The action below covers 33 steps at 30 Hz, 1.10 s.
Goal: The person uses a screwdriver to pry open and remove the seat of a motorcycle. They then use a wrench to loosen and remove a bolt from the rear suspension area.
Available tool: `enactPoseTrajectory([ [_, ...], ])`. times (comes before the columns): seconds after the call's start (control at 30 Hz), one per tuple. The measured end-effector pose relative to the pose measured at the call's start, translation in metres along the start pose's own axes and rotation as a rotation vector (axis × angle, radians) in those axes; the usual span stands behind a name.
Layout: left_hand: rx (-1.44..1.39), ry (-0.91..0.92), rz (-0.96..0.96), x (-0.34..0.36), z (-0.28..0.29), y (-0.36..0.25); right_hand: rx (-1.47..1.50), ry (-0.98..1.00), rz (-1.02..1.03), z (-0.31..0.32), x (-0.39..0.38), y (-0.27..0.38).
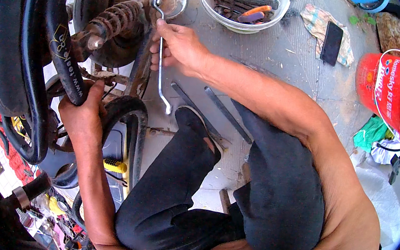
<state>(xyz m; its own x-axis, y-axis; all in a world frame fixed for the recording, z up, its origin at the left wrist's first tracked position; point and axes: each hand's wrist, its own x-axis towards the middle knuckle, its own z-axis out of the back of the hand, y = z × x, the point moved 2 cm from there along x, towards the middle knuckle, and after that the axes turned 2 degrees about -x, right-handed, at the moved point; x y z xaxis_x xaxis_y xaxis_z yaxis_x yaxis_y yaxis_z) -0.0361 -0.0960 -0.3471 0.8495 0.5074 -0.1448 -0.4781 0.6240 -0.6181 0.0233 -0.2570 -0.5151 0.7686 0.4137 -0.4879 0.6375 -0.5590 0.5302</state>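
Observation:
My right hand (182,47) is closed round a long silver ring spanner (159,76). The spanner's upper ring end sits at a bolt beside the wheel (85,6), and its lower cranked end hangs free. Next to that bolt is a rusty coil-spring shock absorber (115,19). My left hand (80,117) grips the lower end of a black padded tube (63,51) on the vehicle; some of its fingers are hidden behind the tube. A black seat-like part (9,59) lies further left.
A white bucket (245,29) of tools stands at the back. A phone (331,43) lies on a patterned cloth (315,19). To the right is a red bucket (366,78). Two dark bars (224,110) lie near my foot; a yellow-handled tool (115,166) is below my left hand.

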Motion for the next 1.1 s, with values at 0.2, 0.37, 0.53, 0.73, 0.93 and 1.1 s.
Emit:
enactPoseTrajectory([
  [0.2, 0.009, -0.005, -0.024, -0.002, -0.001, -0.002, 0.469, 0.062, -0.164, -0.028, 0.000, 0.028],
  [0.37, 0.001, -0.016, -0.036, -0.001, 0.000, 0.002, 0.245, 0.056, -0.038, -0.012, -0.013, 0.047],
  [0.53, -0.023, -0.010, -0.038, -0.003, -0.002, -0.003, 0.010, -0.061, -0.056, 0.021, -0.002, 0.021],
  [0.73, 0.022, -0.014, -0.033, -0.003, 0.000, -0.002, -0.284, -0.129, -0.002, 0.037, 0.002, 0.004],
  [0.93, 0.005, -0.021, -0.010, -0.001, -0.001, 0.000, -0.263, -0.072, 0.088, 0.030, -0.002, 0.013],
  [1.1, 0.011, -0.024, -0.019, -0.004, -0.001, -0.005, -0.196, 0.021, -0.022, 0.022, 0.003, 0.009],
])
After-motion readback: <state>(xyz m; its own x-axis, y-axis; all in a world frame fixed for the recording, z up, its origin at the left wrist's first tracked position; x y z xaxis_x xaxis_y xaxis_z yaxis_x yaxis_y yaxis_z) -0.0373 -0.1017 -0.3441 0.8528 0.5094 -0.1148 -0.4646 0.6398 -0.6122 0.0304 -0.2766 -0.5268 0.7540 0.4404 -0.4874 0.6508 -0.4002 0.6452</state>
